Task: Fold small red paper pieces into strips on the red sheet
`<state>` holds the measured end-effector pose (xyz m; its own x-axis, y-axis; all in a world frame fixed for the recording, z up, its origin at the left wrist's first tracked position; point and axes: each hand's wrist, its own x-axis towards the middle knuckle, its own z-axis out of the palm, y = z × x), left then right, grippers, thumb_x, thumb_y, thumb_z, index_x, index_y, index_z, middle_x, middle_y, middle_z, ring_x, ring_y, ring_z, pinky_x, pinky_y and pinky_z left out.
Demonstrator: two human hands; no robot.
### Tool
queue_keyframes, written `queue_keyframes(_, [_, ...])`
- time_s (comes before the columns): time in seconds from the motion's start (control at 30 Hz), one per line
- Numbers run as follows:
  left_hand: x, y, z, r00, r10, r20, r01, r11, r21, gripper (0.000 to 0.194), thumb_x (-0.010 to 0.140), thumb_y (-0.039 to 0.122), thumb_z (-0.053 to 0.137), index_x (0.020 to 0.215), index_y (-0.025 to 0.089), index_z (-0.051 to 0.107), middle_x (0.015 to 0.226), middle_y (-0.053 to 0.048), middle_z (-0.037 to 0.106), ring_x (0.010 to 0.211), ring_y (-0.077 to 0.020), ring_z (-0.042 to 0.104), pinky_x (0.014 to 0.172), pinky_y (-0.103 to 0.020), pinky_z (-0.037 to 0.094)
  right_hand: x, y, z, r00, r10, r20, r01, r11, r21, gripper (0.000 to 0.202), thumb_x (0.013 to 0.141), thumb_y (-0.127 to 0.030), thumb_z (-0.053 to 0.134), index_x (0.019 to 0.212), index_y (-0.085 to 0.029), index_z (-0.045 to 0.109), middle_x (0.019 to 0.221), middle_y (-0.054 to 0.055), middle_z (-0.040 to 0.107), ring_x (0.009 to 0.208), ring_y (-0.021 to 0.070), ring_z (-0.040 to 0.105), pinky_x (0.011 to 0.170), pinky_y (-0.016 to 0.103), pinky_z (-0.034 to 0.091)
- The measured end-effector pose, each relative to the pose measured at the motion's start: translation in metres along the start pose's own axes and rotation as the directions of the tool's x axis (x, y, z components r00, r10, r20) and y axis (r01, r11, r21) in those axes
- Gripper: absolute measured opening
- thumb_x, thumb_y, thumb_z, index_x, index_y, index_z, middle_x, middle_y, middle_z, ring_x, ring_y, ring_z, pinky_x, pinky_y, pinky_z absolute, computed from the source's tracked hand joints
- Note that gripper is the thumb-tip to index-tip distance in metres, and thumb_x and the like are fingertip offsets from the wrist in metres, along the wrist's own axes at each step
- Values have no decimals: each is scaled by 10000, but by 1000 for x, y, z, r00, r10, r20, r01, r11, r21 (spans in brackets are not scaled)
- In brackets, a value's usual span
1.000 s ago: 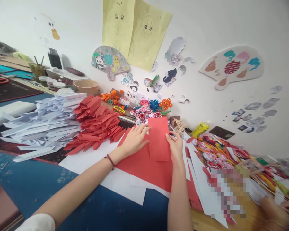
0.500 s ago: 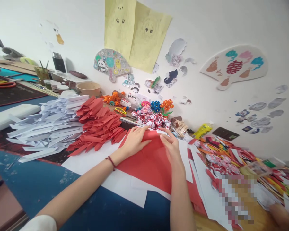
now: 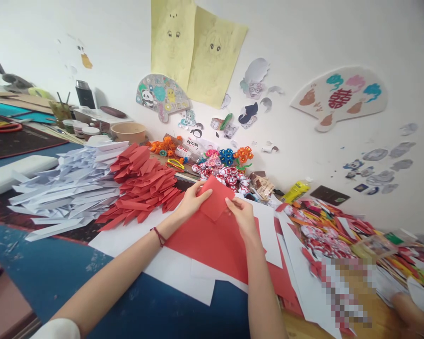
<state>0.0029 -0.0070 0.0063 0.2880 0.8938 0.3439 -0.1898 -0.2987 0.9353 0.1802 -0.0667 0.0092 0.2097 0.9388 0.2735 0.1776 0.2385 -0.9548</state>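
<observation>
White wall [image 3: 275, 28] with paper cutouts [image 3: 249, 113] rises behind a cluttered blue worktop [image 3: 137, 301]. The left hand [image 3: 192, 198] pinches the left side of a small red paper [image 3: 215, 200], thumb across its face; the right hand [image 3: 243, 217] nips its lower right edge between thumb and fingers. The paper is tilted, over the far part of a larger red sheet [image 3: 212, 245]. It looks light, thin and fairly crisp, likely to crease easily, so edges and corners seem the best hold, with gentle pressure. Farther left lie heaps of red folded strips [image 3: 144, 183] and white folded strips [image 3: 74, 183].
</observation>
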Motion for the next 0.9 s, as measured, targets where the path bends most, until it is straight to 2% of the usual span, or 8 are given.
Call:
queue_keyframes(0.3, [-1, 2, 2, 999, -38, 14, 40, 994, -106, 434, 795, 474, 659, 1086, 154, 624, 1065, -85, 684, 902, -212, 655, 762, -287, 531, 2, 1, -2, 999, -19, -48, 16, 999, -50, 363, 759, -518, 708, 669, -173, 641, 560, -5, 591, 539, 148, 543, 544, 258, 409])
queue_keyframes(0.7, [-2, 4, 4, 993, -116, 27, 119, 968, -221, 441, 722, 427, 733, 1037, 149, 600, 976, -80, 687, 819, -196, 663, 717, -293, 535, 3, 1, -4, 999, -43, -32, 40, 995, -94, 365, 783, -514, 683, 652, -175, 652, 532, 7, 609, 507, 149, 546, 533, 258, 412])
queue_keyframes(0.9, [-1, -1, 3, 993, -114, 33, 118, 964, -237, 432, 722, 404, 737, 1040, 149, 594, 975, -84, 691, 826, -208, 672, 732, -317, 545, 3, 3, -7, 998, -47, -32, 43, 994, -102, 366, 773, -523, 688, 661, -176, 667, 541, 14, 620, 513, 151, 547, 537, 261, 420])
